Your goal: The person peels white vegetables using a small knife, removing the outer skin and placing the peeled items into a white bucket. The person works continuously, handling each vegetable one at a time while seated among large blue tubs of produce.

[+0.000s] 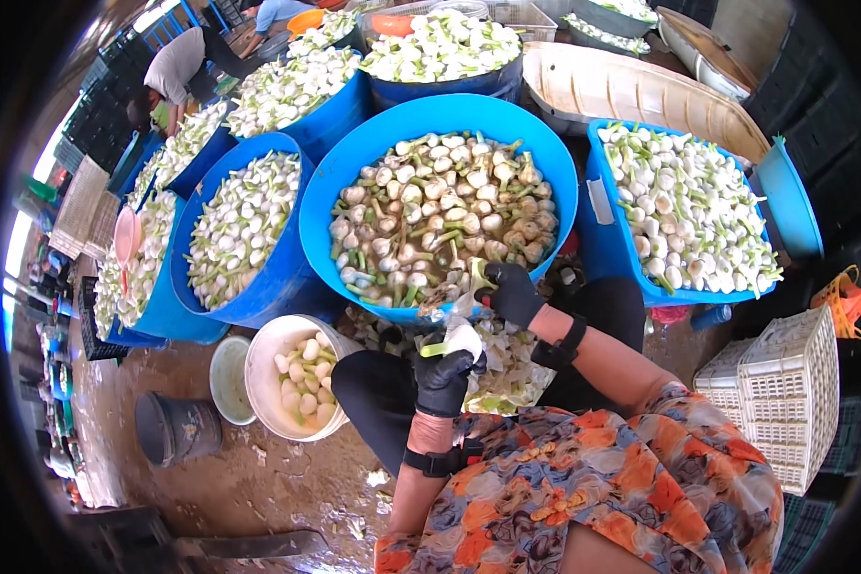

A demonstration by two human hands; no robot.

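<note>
My left hand [445, 377], in a black glove, is closed around a white garlic bulb [463, 341] whose green stem points left. In another black glove, my right hand [513, 293] grips pale green outer leaves [478, 276] over the near rim of a round blue tub; thin whitish skin hangs between the hands. The tub [337, 161] holds water and many garlic bulbs [438, 208], several still brown and dirty. Peeled skins [506, 359] lie heaped between my knees, below the hands.
A white bucket [255, 380] with clean bulbs stands left of my knee, near a pale basin [222, 380] and a dark bucket [179, 430]. Blue tubs [186, 244] of garlic stand around, a rectangular one [610, 237] at right. A person [179, 68] bends at upper left.
</note>
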